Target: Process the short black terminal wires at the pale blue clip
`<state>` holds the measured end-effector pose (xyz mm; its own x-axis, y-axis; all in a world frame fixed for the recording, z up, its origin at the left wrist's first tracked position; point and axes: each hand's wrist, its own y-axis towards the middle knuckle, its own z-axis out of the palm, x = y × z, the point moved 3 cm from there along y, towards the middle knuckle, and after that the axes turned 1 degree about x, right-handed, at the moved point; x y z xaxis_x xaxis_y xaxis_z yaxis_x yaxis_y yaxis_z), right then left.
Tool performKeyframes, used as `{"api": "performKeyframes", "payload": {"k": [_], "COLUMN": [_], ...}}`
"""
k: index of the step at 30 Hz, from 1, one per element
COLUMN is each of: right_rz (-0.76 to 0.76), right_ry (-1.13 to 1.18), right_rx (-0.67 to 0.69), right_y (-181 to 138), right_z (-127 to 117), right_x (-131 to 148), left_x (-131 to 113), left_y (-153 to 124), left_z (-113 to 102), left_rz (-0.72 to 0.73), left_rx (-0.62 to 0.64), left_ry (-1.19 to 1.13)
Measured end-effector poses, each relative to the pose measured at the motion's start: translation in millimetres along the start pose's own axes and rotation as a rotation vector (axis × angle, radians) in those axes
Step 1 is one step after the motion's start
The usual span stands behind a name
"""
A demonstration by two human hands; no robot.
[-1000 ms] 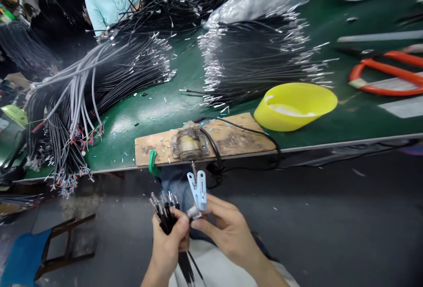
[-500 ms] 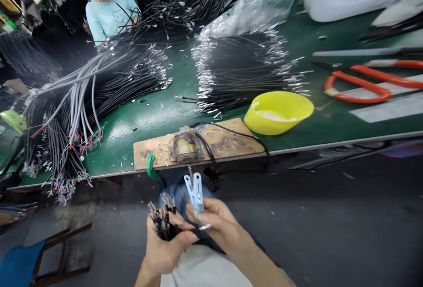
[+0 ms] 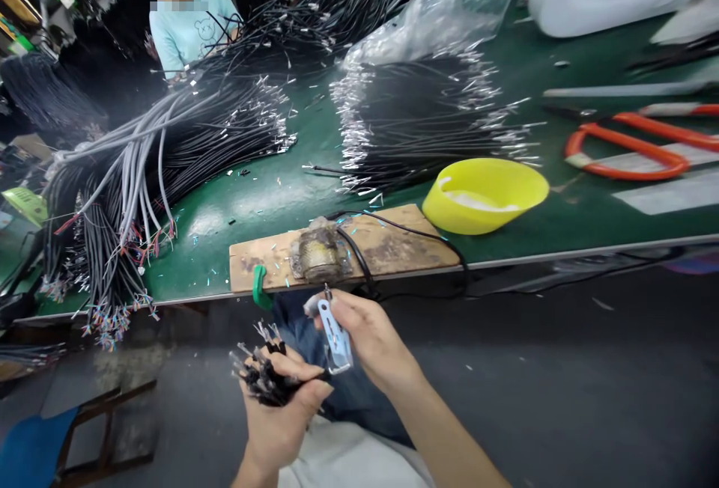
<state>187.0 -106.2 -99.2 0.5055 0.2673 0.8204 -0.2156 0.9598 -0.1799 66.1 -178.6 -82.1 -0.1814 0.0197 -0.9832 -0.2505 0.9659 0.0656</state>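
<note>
Your left hand (image 3: 281, 417) is closed around a bunch of black wires (image 3: 263, 376). The wires run from your palm up and to the left, with their shiny tips fanned out. Your right hand (image 3: 365, 334) grips a light blue clip (image 3: 335, 334) that stands nearly upright, just below the wooden board (image 3: 393, 237) on the green table (image 3: 252, 196).

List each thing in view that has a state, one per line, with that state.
Left hand: closed around a bundle of black wires.
Bundle of black wires: gripped, metal tips fanned upward.
Right hand: closed on a pale blue clip.
Pale blue clip: held upright.
Yellow bowl: tilted, lying on the green table.
Orange scissors: lying flat.
</note>
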Motion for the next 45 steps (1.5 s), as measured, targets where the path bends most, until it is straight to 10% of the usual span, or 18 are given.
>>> {"api": "performKeyframes", "payload": {"k": [10, 18, 30, 37, 45], "right_rz": [0.091, 0.078, 0.202, 0.365, 0.043], "right_ry": [0.379, 0.513, 0.458, 0.404, -0.071], "right_rx": [0.234, 0.174, 0.154, -0.146, -0.116], "right_y": [-1, 0, 0, -17, -47], "right_z": [18, 22, 20, -11, -33], "right_x": [-22, -10, -16, -45, -33], "left_x": [1, 14, 12, 11, 14], "left_y": [-6, -2, -2, -6, -15], "left_z": [9, 8, 11, 7, 3], "left_rz": [-0.028, -0.032, -0.075, -0.077, -0.235], "left_rx": [0.018, 0.041, 0.056, 0.097, 0.101], "left_ry": [-0.056, -0.029, -0.024, -0.024, -0.06]}}
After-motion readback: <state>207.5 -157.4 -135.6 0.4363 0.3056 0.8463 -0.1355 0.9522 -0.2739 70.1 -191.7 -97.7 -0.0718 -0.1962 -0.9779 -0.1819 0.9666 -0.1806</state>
